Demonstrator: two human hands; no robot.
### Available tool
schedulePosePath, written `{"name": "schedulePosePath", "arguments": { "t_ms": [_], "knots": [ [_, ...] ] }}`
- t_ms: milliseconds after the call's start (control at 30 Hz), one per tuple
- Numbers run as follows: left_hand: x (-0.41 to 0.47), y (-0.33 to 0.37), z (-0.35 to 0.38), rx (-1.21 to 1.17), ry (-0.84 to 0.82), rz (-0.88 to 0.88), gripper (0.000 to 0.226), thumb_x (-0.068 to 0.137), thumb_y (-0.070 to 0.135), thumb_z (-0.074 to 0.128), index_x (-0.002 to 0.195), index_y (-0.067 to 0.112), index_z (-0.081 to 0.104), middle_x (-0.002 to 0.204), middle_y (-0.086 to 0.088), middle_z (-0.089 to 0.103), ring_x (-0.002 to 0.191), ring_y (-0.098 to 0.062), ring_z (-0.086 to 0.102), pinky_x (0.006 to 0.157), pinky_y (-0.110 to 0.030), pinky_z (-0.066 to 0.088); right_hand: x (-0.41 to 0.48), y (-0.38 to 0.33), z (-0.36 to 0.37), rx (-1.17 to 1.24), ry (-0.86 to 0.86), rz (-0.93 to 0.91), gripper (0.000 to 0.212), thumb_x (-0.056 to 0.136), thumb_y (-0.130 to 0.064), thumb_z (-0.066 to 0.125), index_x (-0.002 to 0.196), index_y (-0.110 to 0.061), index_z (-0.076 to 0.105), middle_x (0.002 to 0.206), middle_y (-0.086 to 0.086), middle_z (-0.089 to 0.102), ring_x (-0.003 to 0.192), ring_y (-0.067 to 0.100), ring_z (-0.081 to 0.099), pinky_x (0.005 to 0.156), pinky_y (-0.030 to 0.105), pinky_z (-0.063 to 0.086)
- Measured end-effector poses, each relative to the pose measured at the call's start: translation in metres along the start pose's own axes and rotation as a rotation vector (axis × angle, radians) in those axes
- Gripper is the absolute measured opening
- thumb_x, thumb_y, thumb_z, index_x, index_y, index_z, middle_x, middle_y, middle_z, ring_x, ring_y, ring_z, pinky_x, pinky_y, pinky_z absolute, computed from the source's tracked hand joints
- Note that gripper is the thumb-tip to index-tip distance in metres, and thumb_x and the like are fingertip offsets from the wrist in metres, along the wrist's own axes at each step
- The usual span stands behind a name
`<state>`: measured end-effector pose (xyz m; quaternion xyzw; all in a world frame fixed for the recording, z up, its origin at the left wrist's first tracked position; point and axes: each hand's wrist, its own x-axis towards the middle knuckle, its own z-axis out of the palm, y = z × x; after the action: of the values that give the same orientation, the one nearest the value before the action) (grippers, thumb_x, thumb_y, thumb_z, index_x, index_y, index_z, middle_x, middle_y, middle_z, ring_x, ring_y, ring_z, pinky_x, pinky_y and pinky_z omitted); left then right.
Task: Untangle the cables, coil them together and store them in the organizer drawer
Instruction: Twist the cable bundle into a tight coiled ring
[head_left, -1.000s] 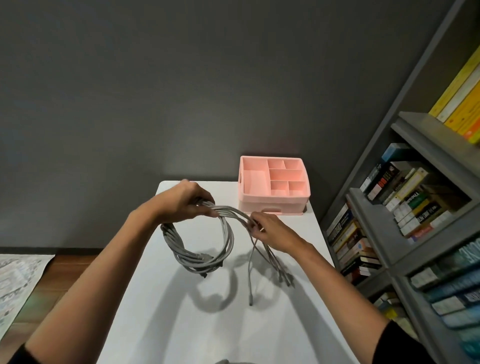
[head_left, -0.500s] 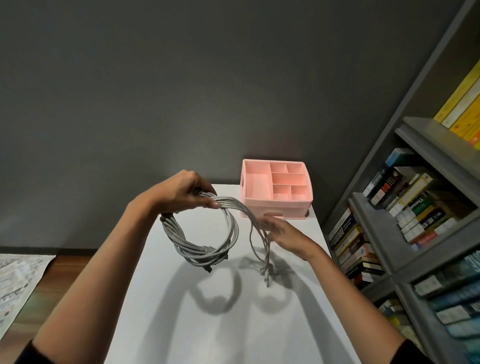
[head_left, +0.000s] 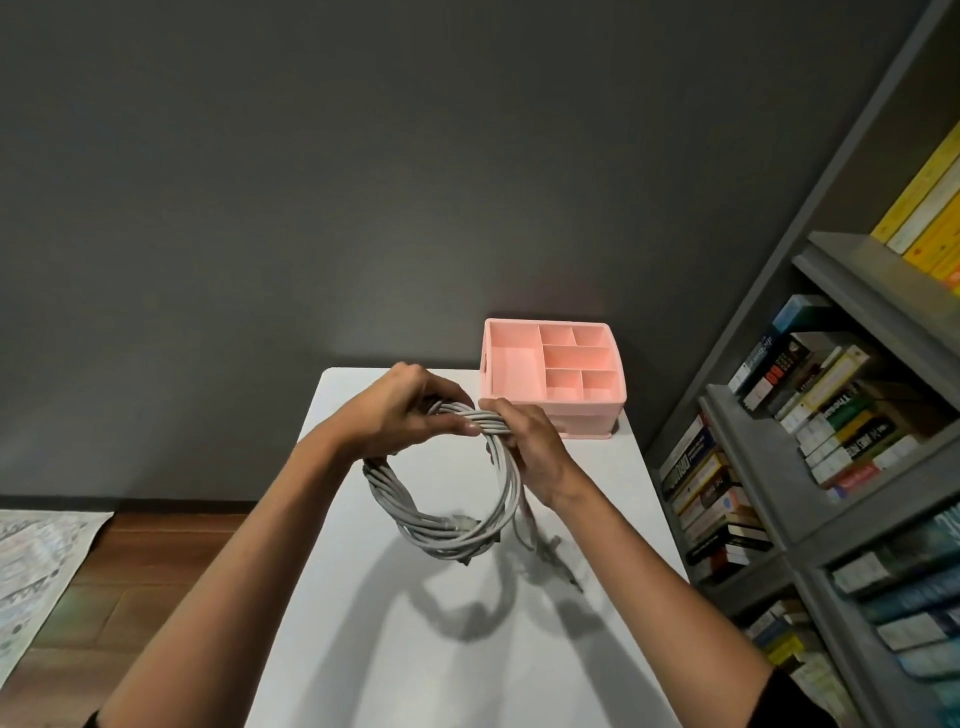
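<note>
A coil of several grey cables (head_left: 415, 512) hangs as a round loop above the white table (head_left: 441, 649). My left hand (head_left: 402, 410) grips the top of the coil from the left. My right hand (head_left: 530, 447) grips the same bundle just to the right, at the coil's upper right. Loose cable ends (head_left: 550, 556) trail down from under my right hand onto the table. The pink organizer (head_left: 553, 376), with open compartments on top, stands at the table's far right corner, just behind my right hand.
A grey bookshelf (head_left: 831, 467) packed with books runs along the right of the table. A dark grey wall stands behind. Wooden floor and a patterned mat (head_left: 36, 571) lie to the left below the table edge.
My right hand rose from the hanging cable ends up to the top of the coil and now grips it beside my left hand. The loose ends got shorter.
</note>
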<state>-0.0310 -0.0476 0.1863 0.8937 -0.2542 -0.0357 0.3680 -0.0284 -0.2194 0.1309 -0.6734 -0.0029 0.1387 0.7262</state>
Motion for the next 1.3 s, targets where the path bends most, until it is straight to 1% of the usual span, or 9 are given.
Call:
{"name": "schedulePosePath", "arguments": {
  "t_ms": [200,333,500,667,733,833,1000,1200,1300],
  "knots": [
    [0.001,0.002,0.007,-0.126,0.01,0.082,0.017,0.083,0.029,0.072,0.094,0.017,0.074,0.067,0.008,0.067,0.054,-0.005,0.05,0.055,-0.019,0.04,-0.007,0.002,-0.002,0.222,-0.161,0.063,0.04,0.098,-0.03,0.044,0.061,-0.021,0.06,0.045,-0.006,0.04,0.04,0.004,0.034,0.041,0.017,0.029],
    [0.001,-0.001,0.016,-0.314,0.094,0.108,0.019,0.081,0.024,0.073,0.094,0.011,0.073,0.084,-0.002,0.074,0.082,-0.021,0.069,0.077,-0.037,0.055,-0.011,-0.006,-0.007,0.339,-0.319,0.105,0.04,0.097,-0.035,0.04,0.067,-0.017,0.058,0.041,-0.004,0.041,0.038,0.005,0.032,0.039,0.016,0.024],
    [0.003,0.008,0.028,-0.472,0.129,0.101,0.008,0.082,0.009,0.071,0.087,0.003,0.068,0.066,0.008,0.064,0.052,0.001,0.052,0.051,-0.011,0.039,-0.012,-0.011,-0.012,0.492,-0.37,0.152,0.018,0.089,-0.025,0.044,0.088,-0.011,0.057,0.035,-0.007,0.032,0.031,0.005,0.025,0.04,0.019,0.01],
    [0.006,0.007,0.026,-0.778,-0.01,-0.179,0.082,0.091,0.065,0.011,0.089,0.001,0.063,0.075,-0.012,0.059,0.054,-0.014,0.042,0.049,-0.023,0.036,-0.012,-0.015,-0.019,0.383,-0.25,0.161,0.028,0.097,-0.022,0.04,0.079,-0.005,0.053,0.035,-0.006,0.03,0.032,0.006,0.022,0.037,0.017,0.015],
    [0.01,0.009,0.019,-0.737,-0.146,-0.261,0.087,0.089,0.066,0.003,0.084,0.001,0.06,0.076,-0.016,0.062,0.054,-0.016,0.046,0.052,-0.024,0.038,-0.012,-0.018,-0.025,0.21,-0.184,0.129,0.038,0.098,-0.027,0.043,0.066,-0.008,0.047,0.036,-0.004,0.031,0.035,0.006,0.024,0.04,0.018,0.019],
    [0.016,0.015,0.01,-0.618,-0.362,-0.315,0.082,0.091,0.066,0.017,0.086,-0.001,0.063,0.077,-0.017,0.065,0.057,-0.017,0.054,0.055,-0.022,0.045,-0.02,-0.031,-0.025,-0.164,-0.167,0.033,0.05,0.1,-0.03,0.042,0.055,-0.008,0.044,0.035,-0.004,0.038,0.037,0.007,0.033,0.049,0.018,0.033],
    [0.023,0.021,0.009,-0.447,-0.543,-0.261,0.055,0.091,0.054,0.049,0.077,0.005,0.07,0.067,-0.012,0.068,0.05,-0.016,0.056,0.055,-0.023,0.048,-0.026,-0.038,-0.022,-0.273,-0.173,0.02,0.047,0.102,-0.026,0.037,0.059,-0.01,0.049,0.037,-0.006,0.048,0.038,0.003,0.039,0.053,0.019,0.036],
    [0.022,0.029,0.024,-0.536,-0.477,-0.249,0.04,0.094,0.03,0.053,0.066,0.009,0.072,0.053,-0.003,0.066,0.033,-0.006,0.046,0.04,-0.015,0.036,-0.026,-0.033,-0.029,-0.255,-0.172,0.033,0.045,0.101,-0.032,0.04,0.068,-0.006,0.055,0.05,0.001,0.055,0.049,0.007,0.045,0.052,0.015,0.039],
    [0.022,0.028,0.032,-0.537,-0.4,-0.173,0.035,0.093,0.023,0.057,0.066,0.002,0.064,0.047,-0.001,0.061,0.03,-0.006,0.034,0.041,-0.018,0.027,-0.023,-0.029,-0.033,-0.296,-0.163,0.027,0.06,0.1,-0.039,0.039,0.051,-0.01,0.058,0.049,0.006,0.054,0.049,0.013,0.043,0.058,0.022,0.038]
  ]
}}
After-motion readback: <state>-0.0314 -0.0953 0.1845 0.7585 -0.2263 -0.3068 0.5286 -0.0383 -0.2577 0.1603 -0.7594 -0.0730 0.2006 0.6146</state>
